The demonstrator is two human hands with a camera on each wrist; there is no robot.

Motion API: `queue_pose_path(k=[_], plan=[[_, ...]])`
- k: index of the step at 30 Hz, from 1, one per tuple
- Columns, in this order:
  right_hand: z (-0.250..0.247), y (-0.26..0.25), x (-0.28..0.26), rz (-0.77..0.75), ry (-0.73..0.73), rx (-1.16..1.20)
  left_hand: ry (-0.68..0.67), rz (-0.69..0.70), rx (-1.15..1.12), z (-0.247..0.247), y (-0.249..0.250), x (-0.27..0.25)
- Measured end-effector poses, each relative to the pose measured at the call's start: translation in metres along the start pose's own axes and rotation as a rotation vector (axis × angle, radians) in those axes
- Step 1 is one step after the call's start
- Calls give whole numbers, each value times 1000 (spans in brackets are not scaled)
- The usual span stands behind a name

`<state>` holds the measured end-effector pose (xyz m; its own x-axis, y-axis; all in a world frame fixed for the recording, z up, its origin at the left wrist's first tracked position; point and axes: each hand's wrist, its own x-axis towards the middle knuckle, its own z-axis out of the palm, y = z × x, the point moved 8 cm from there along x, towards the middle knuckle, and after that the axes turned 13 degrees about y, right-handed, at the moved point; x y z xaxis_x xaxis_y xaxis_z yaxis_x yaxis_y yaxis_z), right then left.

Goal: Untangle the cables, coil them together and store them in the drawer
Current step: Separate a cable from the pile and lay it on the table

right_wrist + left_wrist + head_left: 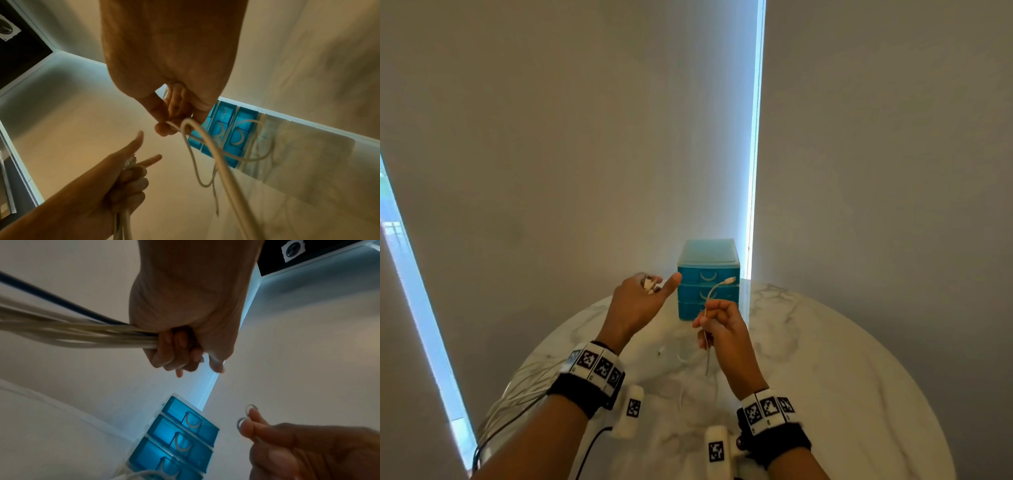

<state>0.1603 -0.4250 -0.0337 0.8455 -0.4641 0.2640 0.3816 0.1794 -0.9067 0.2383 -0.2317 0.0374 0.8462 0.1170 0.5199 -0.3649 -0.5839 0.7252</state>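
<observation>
Now cable [711,294] within right grip [717,323]

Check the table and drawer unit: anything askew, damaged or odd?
Nothing damaged. Blue drawer unit stands square, all drawers shut. Only loose end: white cable slack sprawls on the marble table below the right hand; left hand grips the cable bundle.

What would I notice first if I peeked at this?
Probably the bright blue drawer box standing at the back of the round marble table, with all its drawers closed. In front of it, the left hand grips a bunch of white cables, and the right hand pinches one cable end.
</observation>
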Motion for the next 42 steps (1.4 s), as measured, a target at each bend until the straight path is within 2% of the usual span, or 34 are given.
queue_pose_path(k=[2, 4, 6, 10, 12, 17, 20, 24, 26, 29, 30, 31, 33, 35, 37, 40, 42], plan=[[13, -1, -7, 15, -115, 8, -16, -135, -192, -8, 3, -1], [27, 1, -14, 42, -211, -10, -127, -307, -389, -4, 2, -4], [43, 3, -24, 65, -313, -36, -234, -404, -546, 0, 2, -8], [66, 7, -40, 131, -423, -79, -323, -453, -742, 9, -1, -9], [69, 8, -43, 157, -429, -60, -325, -422, -717, 10, 1, -11], [67, 10, -41, 174, -396, -49, -197, -161, -486, 1, 13, -10], [65, 10, -43, 141, -393, -104, -44, -196, -514, -12, 10, -3], [41, 16, -31, 40, -338, -402, 133, -279, -748, -47, 5, 18], [13, 14, -12, 7, -160, -439, 202, -291, -861, -72, 3, 33], [-44, 6, 12, -41, 263, -462, 297, -293, -1011, -110, 0, 49], [-58, 3, 15, -44, 357, -476, 339, -297, -1051, -123, -3, 52], [-68, 2, 18, -27, 407, -461, 384, -299, -1084, -135, -7, 54], [-75, 6, 21, 71, 417, -330, 450, -308, -1121, -150, -15, 57], [-68, 9, 22, 154, 361, -167, 453, -311, -1097, -149, -16, 54], [-55, 6, 22, 169, 274, -54, 405, -284, -961, -136, -7, 48], [-35, 4, 15, 210, 161, 141, 235, -198, -709, -102, 13, 33], [-33, 4, 13, 213, 152, 94, 76, -124, -530, -76, 27, 19]])
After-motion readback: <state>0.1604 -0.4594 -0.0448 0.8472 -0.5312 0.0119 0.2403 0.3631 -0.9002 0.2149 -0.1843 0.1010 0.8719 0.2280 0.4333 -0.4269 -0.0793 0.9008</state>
